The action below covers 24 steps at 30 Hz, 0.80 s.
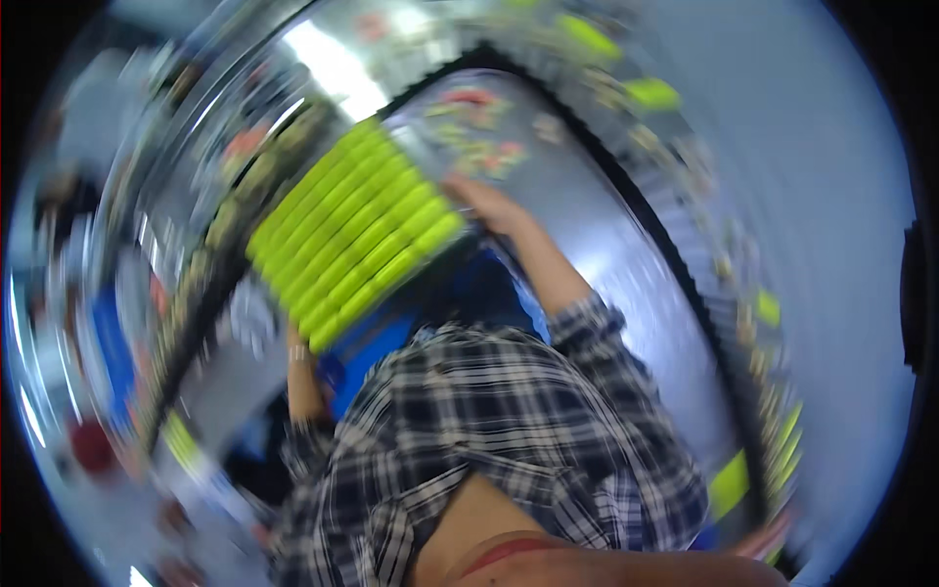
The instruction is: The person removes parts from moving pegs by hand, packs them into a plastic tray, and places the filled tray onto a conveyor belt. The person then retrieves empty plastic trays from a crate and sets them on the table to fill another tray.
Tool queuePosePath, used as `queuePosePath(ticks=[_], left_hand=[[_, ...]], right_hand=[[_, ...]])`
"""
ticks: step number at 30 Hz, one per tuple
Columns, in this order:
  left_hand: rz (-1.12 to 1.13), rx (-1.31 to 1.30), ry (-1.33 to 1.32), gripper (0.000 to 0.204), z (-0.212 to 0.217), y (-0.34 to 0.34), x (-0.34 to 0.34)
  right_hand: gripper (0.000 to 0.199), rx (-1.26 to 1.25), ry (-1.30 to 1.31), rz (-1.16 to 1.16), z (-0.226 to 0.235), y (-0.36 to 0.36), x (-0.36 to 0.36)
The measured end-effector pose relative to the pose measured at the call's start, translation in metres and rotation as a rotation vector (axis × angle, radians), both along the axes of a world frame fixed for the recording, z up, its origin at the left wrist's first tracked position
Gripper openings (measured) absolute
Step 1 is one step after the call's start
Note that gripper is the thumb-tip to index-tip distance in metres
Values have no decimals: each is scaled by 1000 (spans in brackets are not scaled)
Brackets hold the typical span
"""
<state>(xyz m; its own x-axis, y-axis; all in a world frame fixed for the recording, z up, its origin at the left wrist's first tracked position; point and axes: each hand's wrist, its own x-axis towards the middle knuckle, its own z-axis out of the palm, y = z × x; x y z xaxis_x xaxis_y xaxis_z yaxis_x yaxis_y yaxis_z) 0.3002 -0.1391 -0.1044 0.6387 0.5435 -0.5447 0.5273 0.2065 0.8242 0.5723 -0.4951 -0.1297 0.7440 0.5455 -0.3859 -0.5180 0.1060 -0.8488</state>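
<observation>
A ribbed yellow-green plastic tray (352,230), rectangular and tilted, is being held up between the two hands. Its far corner is being gripped by the right hand (486,203), while its near lower edge is being supported by the left hand (296,342), whose fingers are blurred. A grey surface (577,225) is lying just beyond the right hand.

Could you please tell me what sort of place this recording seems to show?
Probably a factory or assembly workshop, though the picture is blurred: a ribbed yellow-green tray held by both hands, grey worktops, and black rails lined with small parts.
</observation>
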Motion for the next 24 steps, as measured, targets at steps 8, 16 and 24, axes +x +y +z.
queuePosePath(ticks=[8,16,24], left_hand=[[-668,25,127,66,-37,-425,72],[-734,-268,335,70,-41,-539,-2],[-900,-264,439,102,-70,-496,19]], right_hand=[[57,286,213,-796,-103,-461,-347],[60,202,357,-1248,-95,-472,-551],[61,292,320,-972,-82,-459,-529]])
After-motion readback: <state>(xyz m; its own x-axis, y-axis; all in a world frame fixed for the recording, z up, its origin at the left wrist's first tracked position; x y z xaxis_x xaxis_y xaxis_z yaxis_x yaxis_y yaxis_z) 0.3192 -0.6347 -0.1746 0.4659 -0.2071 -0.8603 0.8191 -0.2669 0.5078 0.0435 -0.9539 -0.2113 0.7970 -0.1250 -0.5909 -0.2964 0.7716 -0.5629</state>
